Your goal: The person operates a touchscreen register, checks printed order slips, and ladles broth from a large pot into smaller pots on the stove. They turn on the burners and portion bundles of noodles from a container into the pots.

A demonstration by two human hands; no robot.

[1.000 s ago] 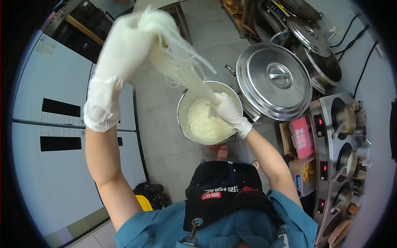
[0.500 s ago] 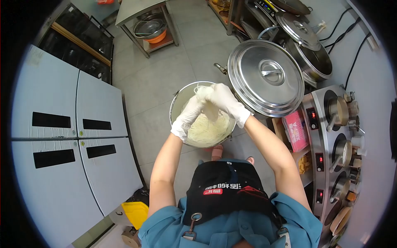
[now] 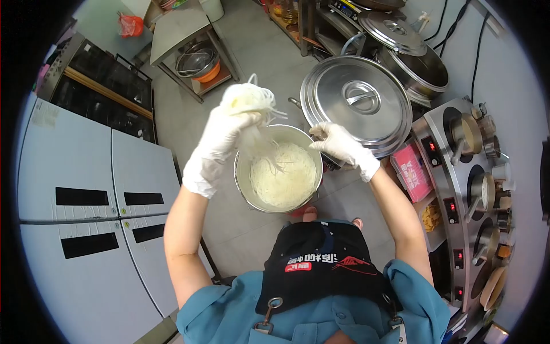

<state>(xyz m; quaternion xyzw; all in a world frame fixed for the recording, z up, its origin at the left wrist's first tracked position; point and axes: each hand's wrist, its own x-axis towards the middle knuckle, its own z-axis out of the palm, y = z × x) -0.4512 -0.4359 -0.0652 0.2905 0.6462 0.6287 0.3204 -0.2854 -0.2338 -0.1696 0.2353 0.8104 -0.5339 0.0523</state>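
My left hand (image 3: 222, 135), in a white glove, is closed around a bundle of white noodles (image 3: 250, 100), held up at the upper left of the bucket. Loose strands trail down from it towards the bucket. My right hand (image 3: 341, 144), also gloved, is just right of the bucket's upper rim, its fingers loosely bent and apart with nothing visible in them. Below both hands the metal bucket (image 3: 238, 179) stands on the floor. A mass of pale noodles (image 3: 283, 178) fills its lower part.
A large lidded pot (image 3: 358, 109) stands beyond my right hand. Along the right runs a counter of induction hobs (image 3: 441, 166) with small pans. White refrigerator doors (image 3: 63, 166) line the left. A steel table (image 3: 180, 31) with bowls below stands at the far left.
My hands were together over the bucket and are now apart. The left has moved up and left with the noodles; the right has moved right, away from them.
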